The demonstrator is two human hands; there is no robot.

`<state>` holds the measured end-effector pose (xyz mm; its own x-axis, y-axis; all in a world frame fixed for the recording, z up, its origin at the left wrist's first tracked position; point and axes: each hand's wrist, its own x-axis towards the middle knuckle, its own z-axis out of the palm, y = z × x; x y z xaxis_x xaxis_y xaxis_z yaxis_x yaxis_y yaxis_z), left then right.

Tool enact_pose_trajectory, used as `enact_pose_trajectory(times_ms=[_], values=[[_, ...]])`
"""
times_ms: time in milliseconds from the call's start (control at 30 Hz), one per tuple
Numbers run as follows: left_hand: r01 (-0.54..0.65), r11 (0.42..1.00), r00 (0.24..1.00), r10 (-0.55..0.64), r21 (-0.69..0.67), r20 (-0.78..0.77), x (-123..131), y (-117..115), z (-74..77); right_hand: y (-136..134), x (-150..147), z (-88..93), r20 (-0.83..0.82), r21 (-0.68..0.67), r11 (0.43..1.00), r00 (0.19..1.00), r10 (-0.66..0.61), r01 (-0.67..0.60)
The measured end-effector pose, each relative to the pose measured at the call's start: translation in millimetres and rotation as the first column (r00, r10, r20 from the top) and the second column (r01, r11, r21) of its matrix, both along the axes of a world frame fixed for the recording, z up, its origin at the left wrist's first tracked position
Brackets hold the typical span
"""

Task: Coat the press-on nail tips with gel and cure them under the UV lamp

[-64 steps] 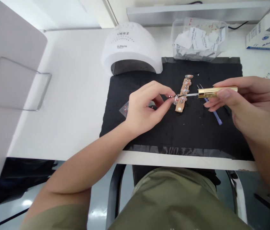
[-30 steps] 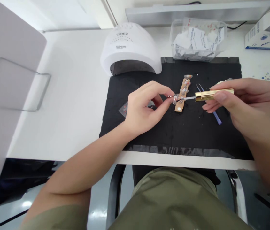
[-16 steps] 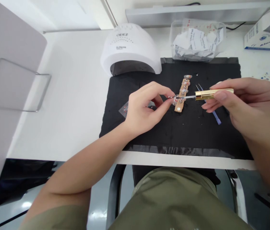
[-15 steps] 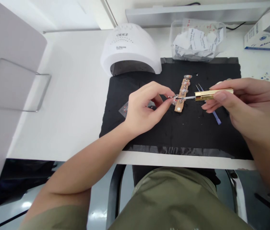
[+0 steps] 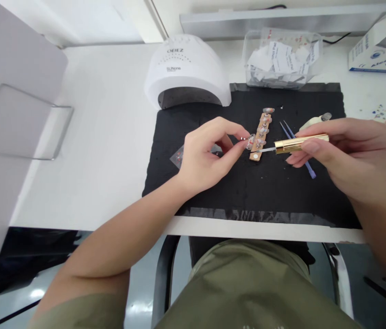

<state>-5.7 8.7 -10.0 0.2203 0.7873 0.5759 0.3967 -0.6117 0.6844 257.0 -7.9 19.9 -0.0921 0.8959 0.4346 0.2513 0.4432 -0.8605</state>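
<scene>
You are pinching a clear false nail (image 5: pixel 251 141) between the thumb and fingertips of your left hand (image 5: pixel 206 157), just beside the tan strip of nails (image 5: pixel 259 137) near the middle of the black mat (image 5: pixel 282 196). Your right hand (image 5: pixel 340 157) is gripping a gold-barrelled nail brush (image 5: pixel 290 145), its thin bristles reaching toward that nail. Along the mat's far edge, a white SUNone lamp (image 5: pixel 186 68) is sitting near a clear tub of Alcohol Pad wrappers (image 5: pixel 282 59), while an Alcohol Pads box (image 5: pixel 374 61) is resting at the far right corner of the table (image 5: pixel 367 105).

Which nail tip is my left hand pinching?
The clear tip pinched by your left hand, at the edge of the tan strip; the other tips sit farther up the strip.
</scene>
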Motion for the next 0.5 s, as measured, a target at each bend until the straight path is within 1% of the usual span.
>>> enact_pose_trajectory(times_ms=[167,400,500], values=[[-0.009,1.0,1.0,0.009,0.006,-0.014,-0.6,0.6,0.1,0.1,-1.1,1.5,-0.005,-0.009,1.0,1.0,-0.013,0.013],[0.051,0.999,0.999,-0.051,0.0,0.015,-1.9,0.5,-1.4,0.6,-3.8,2.3,-0.047,-0.021,0.998,0.997,-0.053,0.052],[0.052,0.999,0.999,-0.053,0.008,0.014,-1.2,0.7,-1.1,1.3,-4.9,3.0,-0.054,-0.016,0.998,0.996,-0.066,0.066]])
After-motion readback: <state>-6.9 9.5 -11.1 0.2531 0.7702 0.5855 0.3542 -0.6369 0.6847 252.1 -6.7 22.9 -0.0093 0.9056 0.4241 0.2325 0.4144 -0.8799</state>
